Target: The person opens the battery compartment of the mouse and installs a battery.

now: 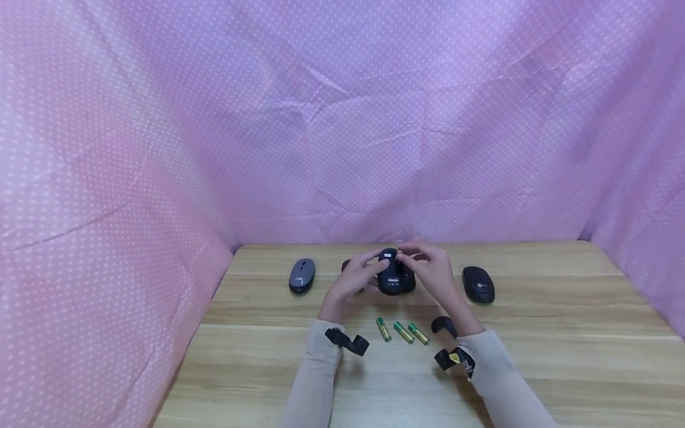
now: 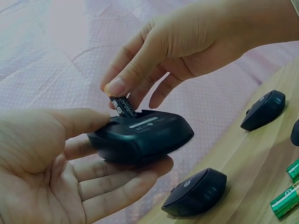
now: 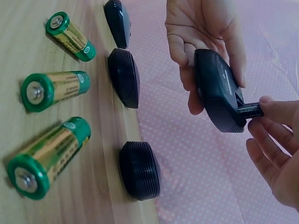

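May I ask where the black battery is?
In the right wrist view, the black battery is at right, pinched by the right hand, one end at the held mouse.

Wooden table (image 1: pixel 241 356) bearing three green-gold batteries (image 1: pixel 404 332), grey mouse (image 1: pixel 302 276), dark mice (image 1: pixel 478 285)

A pink-and-lilac fabric backdrop with small white polka dots (image 1: pixel 342 148) hangs in creased folds, sweeping from nine o'clock through twelve to three o'clock. It looks pinker toward nine, more lilac toward two. Below, at six o'clock, spreads a pale brown wood-grain table (image 1: pixel 214 380), its far edge straight against the cloth, its far corners rounded. Soft light falls unevenly; a broad, dim shadow slants across the fabric from two o'clock toward the centre.
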{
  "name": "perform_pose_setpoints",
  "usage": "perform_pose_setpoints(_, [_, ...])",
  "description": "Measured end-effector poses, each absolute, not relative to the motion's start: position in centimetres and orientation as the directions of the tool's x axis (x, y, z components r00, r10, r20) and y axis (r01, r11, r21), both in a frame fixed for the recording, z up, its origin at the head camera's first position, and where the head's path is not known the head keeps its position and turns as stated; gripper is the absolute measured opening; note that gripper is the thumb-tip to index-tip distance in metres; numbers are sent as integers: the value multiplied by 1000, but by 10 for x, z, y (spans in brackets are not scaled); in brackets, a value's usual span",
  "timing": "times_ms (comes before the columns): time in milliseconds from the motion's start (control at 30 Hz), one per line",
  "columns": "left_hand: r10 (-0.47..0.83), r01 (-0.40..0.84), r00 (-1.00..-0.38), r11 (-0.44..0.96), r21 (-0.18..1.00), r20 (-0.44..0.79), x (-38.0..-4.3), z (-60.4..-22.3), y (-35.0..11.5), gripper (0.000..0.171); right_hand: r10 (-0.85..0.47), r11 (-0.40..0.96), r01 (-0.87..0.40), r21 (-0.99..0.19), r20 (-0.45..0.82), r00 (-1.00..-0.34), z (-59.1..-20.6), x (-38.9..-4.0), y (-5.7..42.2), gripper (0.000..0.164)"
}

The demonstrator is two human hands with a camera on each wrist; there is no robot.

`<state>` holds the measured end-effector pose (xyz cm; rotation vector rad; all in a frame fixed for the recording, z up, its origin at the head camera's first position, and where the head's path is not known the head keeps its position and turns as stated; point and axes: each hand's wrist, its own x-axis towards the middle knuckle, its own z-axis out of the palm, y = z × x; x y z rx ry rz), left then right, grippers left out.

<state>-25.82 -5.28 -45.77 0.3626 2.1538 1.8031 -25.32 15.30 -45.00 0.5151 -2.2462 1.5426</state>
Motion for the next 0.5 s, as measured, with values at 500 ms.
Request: perform_pose_setpoints(500, [378,30,-925,148,989,-28,-262,-460,-48,52,-116,348,-496,-796,488,-865,-450,-255,154,17])
